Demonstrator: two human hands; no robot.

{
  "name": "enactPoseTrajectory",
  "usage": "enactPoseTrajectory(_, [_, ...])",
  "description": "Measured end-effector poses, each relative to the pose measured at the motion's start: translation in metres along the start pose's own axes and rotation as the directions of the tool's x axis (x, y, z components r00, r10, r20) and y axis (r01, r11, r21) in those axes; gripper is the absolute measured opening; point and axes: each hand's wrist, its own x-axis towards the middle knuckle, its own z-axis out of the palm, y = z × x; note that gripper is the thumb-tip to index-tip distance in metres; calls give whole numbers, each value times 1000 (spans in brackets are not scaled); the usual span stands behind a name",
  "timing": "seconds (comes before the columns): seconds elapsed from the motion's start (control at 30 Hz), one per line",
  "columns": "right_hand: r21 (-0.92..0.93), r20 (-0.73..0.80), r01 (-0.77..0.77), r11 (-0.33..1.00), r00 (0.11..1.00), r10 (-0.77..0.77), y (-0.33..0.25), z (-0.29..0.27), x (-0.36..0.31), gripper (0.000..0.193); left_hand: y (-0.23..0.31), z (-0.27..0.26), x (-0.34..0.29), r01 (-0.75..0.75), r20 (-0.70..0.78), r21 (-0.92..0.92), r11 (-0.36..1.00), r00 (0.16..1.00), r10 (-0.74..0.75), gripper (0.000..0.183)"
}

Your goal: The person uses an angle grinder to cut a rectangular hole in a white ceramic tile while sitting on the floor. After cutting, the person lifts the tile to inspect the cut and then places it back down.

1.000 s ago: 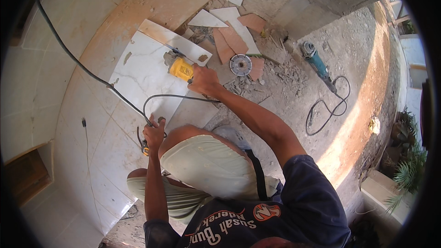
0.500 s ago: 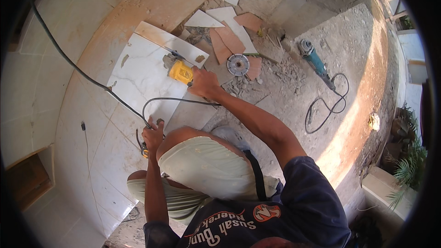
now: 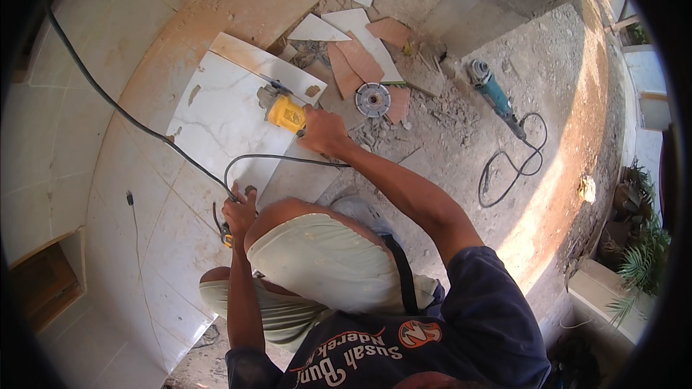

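Observation:
My right hand [image 3: 323, 132] is closed around the back of a yellow handheld power cutter [image 3: 287, 114]. Its dark front end rests on a large white veined tile [image 3: 216, 112], near a straight line along the tile's far side. A black cable [image 3: 130, 114] runs in from the upper left to my left hand [image 3: 239, 209], whose fingers are wrapped round it beside my knee. From there a loop of black cable passes over the tile and under my right forearm. A small yellow-and-black item [image 3: 227, 235], its kind unclear, shows just below my left hand.
Broken tile pieces [image 3: 360, 65] and rubble lie beyond the tile, with a round cutting disc [image 3: 373, 101] among them. A teal angle grinder [image 3: 496, 99] with a coiled cord rests on the dusty floor at right. Potted plants [image 3: 638, 266] stand at the far right.
The yellow cutter and my right hand have shifted very slightly to the right over the tile. My left hand stays on the cable.

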Motion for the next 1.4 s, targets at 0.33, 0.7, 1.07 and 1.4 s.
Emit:
enactPoseTrajectory(0.33, [-17, 20, -14, 1000, 1000, 15, 1, 1, -2, 59, 1, 0, 0, 5, -8, -5, 1000, 1000, -5, 61])
enactPoseTrajectory(0.7, [7, 13, -33, 999, 999, 33, 6, 2, -7, 65, -7, 3, 5, 15, 4, 14, 1000, 1000, -15, 61])
enactPoseTrajectory(1.07, [-2, 10, -21, 1000, 1000, 21, 8, -1, -16, 64, -8, 0, 3, -7, 9, 45, 999, 1000, 7, 61])
enactPoseTrajectory(1.4, [-9, 4, -35, 999, 999, 35, 11, 0, -20, 64, -1, 0, 0, -14, -2, 47, 999, 1000, 14, 60])
